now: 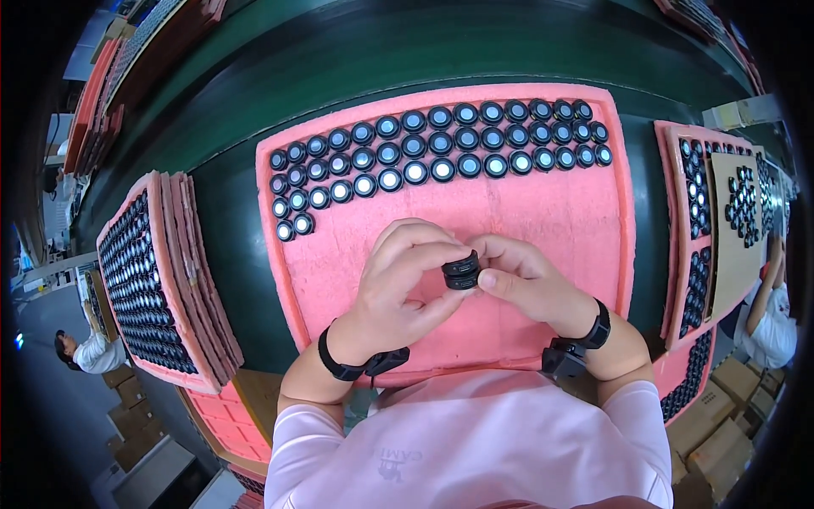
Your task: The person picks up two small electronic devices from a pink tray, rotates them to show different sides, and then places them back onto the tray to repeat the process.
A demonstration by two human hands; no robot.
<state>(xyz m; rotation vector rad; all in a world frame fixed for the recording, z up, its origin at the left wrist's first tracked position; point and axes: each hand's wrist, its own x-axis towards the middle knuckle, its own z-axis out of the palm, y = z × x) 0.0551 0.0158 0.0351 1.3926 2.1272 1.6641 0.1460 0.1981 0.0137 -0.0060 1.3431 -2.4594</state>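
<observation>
Light, even pressure from both sides should serve best — a slip could scuff the black cylindrical piece [460, 271], held above the pink tray's [551, 229] near half. The left hand [394, 284] pinches it between thumb and curled fingers — the right hand [530, 280] pinches its right side.

Lettering [405, 455], emblem [391, 471] on pale-pink shirt [517, 424]; marking [463, 265] on black parts [461, 282] illegible.

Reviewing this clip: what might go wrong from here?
The black cylindrical part, held between the left hand and right hand, might slip and drop onto the pink tray below. A leftward swing of the left hand might also knock the two round pieces in the short front row.
</observation>
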